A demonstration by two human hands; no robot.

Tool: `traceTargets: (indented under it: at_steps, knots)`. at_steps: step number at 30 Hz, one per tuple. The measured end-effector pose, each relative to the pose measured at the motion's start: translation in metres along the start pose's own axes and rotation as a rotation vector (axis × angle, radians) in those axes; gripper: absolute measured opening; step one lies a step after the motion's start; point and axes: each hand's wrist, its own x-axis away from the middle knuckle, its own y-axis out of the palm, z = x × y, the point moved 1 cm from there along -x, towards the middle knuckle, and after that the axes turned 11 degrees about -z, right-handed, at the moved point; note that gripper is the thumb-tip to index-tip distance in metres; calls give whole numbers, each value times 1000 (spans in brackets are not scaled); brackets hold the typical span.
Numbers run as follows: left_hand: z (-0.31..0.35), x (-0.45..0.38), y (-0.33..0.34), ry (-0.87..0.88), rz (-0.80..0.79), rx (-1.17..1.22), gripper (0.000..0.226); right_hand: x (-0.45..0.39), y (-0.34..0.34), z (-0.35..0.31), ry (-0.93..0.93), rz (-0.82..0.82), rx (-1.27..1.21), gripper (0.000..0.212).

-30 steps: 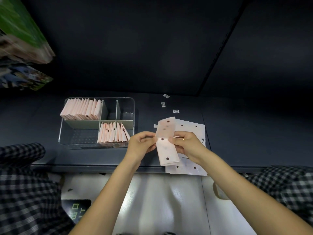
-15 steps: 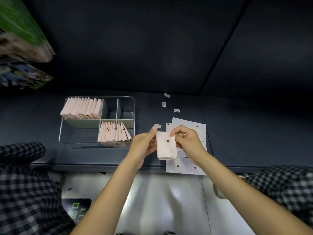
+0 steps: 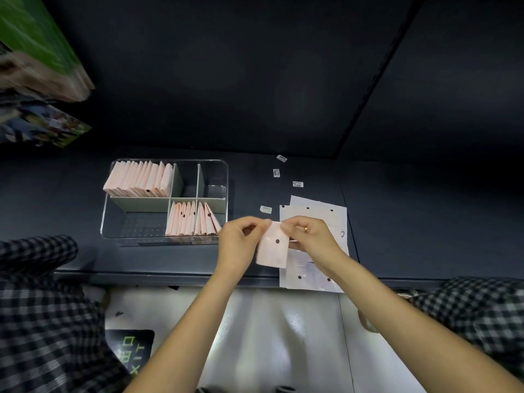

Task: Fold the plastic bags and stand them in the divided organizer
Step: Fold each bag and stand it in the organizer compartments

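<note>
**Two hands hold a folded pink bag above a dark shelf**

A person's left hand [image 3: 239,242] and right hand [image 3: 309,236] each pinch the top edge of a folded pink plastic bag [image 3: 272,246], which hangs in the air between them just above the front of a dark shelf [image 3: 411,222]. The bag shows a dark dot near its middle. A gold ring sits on a right finger. Beneath the right hand lies a flat stack of unfolded bags [image 3: 314,275], reaching the shelf's front edge. To the left stands a clear divided organizer [image 3: 166,201]. Its back left compartment holds a row of upright folded bags [image 3: 139,178]; its front right compartment holds a second row [image 3: 192,218]. Small white labels [image 3: 297,184] lie scattered behind the stack.
</note>
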Motion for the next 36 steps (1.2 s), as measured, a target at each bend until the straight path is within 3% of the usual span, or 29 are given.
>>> traceTargets:
  at_steps: [3,7,10,12,16,20,22,24,27,31,36]
  knots:
    - [-5,0,0,-146,-81,147,6,-2,-4,-3,-21,90,-80,14]
    - [-10,1,1,-289,-161,234,11,-6,-9,-6,8,191,-100,13]
    - [-14,0,-1,-267,-17,155,15,-9,-4,-4,5,325,7,3]
    - [-18,1,-6,-193,135,-17,15,-10,6,-1,1,406,179,8]
    - [-19,5,-6,20,177,-260,16,-15,48,5,116,149,270,30]
    - [-26,2,-12,72,67,-287,7,-27,63,8,121,146,380,34]
    - [-31,-2,-24,56,-16,-291,10,-34,62,9,155,164,308,30]
    - [-39,-8,-38,15,37,-369,13,-40,61,8,170,167,323,28]
    - [-54,-17,-57,-91,173,-693,20,-50,62,7,156,169,405,15]
    - [-68,-26,-66,-159,118,-1017,33,-63,65,0,94,153,562,11]
    - [-80,-27,-80,-256,166,-1085,34,-85,77,-8,46,124,807,15]
